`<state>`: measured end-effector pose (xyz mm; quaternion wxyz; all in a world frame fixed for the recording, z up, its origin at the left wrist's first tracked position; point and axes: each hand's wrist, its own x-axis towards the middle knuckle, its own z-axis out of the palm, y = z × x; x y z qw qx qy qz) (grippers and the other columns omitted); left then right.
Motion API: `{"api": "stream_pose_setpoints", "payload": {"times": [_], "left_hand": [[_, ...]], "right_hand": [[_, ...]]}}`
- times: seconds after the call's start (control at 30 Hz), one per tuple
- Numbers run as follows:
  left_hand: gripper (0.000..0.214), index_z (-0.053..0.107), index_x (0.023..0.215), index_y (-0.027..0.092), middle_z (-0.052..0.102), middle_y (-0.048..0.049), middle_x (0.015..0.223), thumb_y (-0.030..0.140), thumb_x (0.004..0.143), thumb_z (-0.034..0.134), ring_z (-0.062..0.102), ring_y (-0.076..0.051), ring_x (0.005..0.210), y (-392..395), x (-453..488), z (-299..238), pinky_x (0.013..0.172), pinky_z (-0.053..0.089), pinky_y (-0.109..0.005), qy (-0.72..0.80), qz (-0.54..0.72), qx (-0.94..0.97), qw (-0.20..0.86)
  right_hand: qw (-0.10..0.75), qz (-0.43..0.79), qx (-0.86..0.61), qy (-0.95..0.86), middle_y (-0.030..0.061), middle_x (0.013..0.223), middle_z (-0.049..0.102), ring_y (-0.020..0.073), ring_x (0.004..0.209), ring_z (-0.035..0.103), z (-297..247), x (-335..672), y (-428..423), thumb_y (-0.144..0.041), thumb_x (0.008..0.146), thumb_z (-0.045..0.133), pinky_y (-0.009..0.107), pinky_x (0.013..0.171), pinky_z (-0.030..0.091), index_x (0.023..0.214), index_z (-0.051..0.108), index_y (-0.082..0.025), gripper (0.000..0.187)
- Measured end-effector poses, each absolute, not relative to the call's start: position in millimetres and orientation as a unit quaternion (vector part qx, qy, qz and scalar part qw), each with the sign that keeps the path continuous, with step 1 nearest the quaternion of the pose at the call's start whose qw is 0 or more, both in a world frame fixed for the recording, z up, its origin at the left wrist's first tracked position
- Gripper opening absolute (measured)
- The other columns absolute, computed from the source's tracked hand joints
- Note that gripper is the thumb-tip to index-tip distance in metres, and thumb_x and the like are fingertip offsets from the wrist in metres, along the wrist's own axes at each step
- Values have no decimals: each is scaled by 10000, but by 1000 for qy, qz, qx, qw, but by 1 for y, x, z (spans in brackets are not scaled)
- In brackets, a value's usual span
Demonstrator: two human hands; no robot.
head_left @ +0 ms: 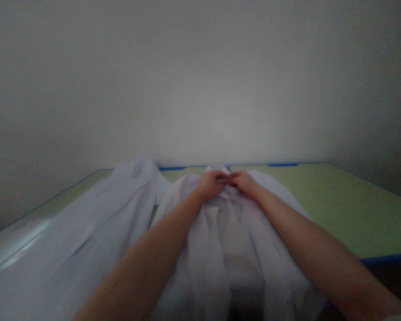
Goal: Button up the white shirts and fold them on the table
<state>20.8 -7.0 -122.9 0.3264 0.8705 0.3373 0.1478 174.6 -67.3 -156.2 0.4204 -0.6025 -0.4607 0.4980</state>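
A white cloth garment, perhaps a coat or shirt, lies spread in loose folds and hangs over the near table edge. At its far end, what looks like the collar part is gathered up. My left hand is closed there, fingertips pinching the cloth. My right hand meets it from the other side, its fingers also pinched at the cloth, the fingertips of both hands nearly touching. Exactly what lies between the fingertips is too blurred to make out.
More white cloth lies rumpled to the left and reaches the near edge. Below is a green table with blue edging. A shiny, pale plastic-looking sheet lies at the far left. A plain wall rises behind.
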Motion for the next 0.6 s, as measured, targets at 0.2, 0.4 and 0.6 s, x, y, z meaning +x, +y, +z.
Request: {"api": "stream_pose_setpoints", "payload": {"times": [0.2, 0.4, 0.6], "left_hand": [[327, 667, 1002, 147, 701, -79, 923, 313, 725, 616, 637, -168, 835, 21, 11, -133, 761, 484, -256, 520, 254, 735, 354], [385, 644, 1031, 126, 695, -113, 940, 366, 733, 607, 645, -180, 829, 39, 1, -143, 723, 496, -265, 562, 287, 687, 360], [378, 628, 1048, 131, 690, -98, 972, 353, 744, 603, 642, -150, 841, 34, 11, -138, 749, 498, -241, 529, 308, 682, 401]], "right_hand": [[371, 341, -620, -601, 7, 724, 620, 103, 622, 522, -161, 179, -67, -329, 650, 679, 209, 584, 382, 943, 615, -149, 351], [320, 297, -628, -645, 13, 718, 637, 103, 634, 529, -157, 175, -69, -306, 768, 562, 210, 599, 363, 868, 660, -164, 199], [284, 234, -661, -654, 9, 625, 601, 96, 543, 469, -153, 166, -74, -512, 710, 604, 217, 521, 290, 778, 656, -157, 365]]}}
